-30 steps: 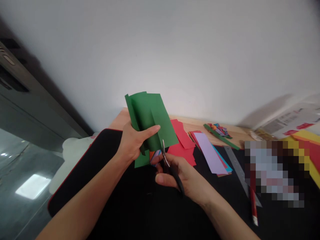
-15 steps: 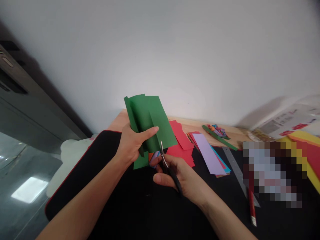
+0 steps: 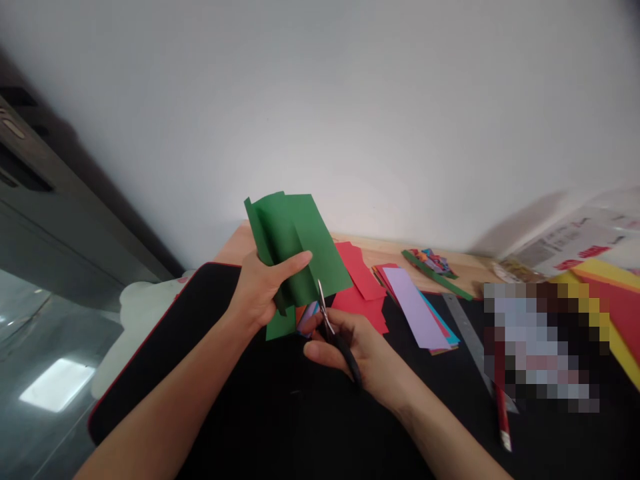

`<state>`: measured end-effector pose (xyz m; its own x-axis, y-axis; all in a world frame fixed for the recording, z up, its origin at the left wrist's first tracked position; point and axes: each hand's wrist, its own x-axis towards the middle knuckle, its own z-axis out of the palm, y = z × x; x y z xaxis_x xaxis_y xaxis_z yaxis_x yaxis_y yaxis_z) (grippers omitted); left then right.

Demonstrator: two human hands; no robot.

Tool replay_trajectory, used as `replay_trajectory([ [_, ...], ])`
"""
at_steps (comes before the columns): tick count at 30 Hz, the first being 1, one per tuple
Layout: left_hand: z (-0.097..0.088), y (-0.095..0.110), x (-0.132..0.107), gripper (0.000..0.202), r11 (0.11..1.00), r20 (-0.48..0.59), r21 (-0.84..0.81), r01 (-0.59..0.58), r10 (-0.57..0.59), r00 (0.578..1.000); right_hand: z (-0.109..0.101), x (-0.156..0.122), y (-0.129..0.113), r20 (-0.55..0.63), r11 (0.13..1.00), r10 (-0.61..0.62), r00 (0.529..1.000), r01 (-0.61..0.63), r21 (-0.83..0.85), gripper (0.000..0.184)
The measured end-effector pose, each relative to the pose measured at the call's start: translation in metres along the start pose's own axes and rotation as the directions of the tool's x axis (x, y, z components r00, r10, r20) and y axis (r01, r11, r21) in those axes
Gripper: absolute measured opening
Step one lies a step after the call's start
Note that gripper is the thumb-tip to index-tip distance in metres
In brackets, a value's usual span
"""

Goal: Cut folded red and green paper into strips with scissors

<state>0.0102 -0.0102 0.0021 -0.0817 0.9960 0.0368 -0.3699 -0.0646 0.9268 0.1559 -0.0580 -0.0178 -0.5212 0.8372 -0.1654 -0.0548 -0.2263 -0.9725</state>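
Observation:
A folded sheet of green paper (image 3: 320, 247) is held up over the mat, curling at its left side. My left hand (image 3: 260, 283) grips its lower left part, thumb pressed across the front. Below and to the right, my right hand (image 3: 345, 343) is closed round a pair of scissors (image 3: 345, 350) with black handles. Their blades point up at the paper's lower edge, near the fold; one blade seems partly hidden by the paper. Beneath the hands, another green piece (image 3: 281, 325) lies on the black mat (image 3: 280, 413), with red paper pieces (image 3: 367, 307) to the right.
A stack of coloured strips (image 3: 415, 307), a metal ruler (image 3: 470, 340) and a red pencil (image 3: 503, 417) lie to the right. Paper scraps (image 3: 435, 263) sit on the wooden tabletop (image 3: 233, 243) by the wall. Yellow and red sheets (image 3: 607, 300) are at far right, beside a blurred patch.
The whole view has shifted slightly, moving things a little to the left. Both hands keep their hold on the paper and scissors, with almost no other difference.

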Motion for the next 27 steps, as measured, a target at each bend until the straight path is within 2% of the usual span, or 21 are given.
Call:
replay_trajectory([
  [6, -0.0015, 0.0003, 0.001, 0.033, 0.999, 0.015, -0.029, 0.046, -0.046, 0.999, -0.0007, -0.0003, 0.0015, 0.006, 0.999, -0.022, 1.0, 0.022, -0.033, 0.042],
  [16, -0.0028, -0.0006, 0.0022, 0.03, 0.999, 0.029, -0.035, 0.042, -0.041, 0.999, -0.0018, 0.0003, 0.0058, 0.003, 0.999, -0.024, 1.0, 0.024, -0.026, 0.04],
  [27, -0.0013, 0.0012, 0.0027, 0.039, 0.995, -0.013, -0.01, 0.102, -0.102, 0.995, -0.0005, -0.0007, 0.0046, -0.001, 1.0, -0.003, 1.0, 0.003, 0.011, 0.042],
])
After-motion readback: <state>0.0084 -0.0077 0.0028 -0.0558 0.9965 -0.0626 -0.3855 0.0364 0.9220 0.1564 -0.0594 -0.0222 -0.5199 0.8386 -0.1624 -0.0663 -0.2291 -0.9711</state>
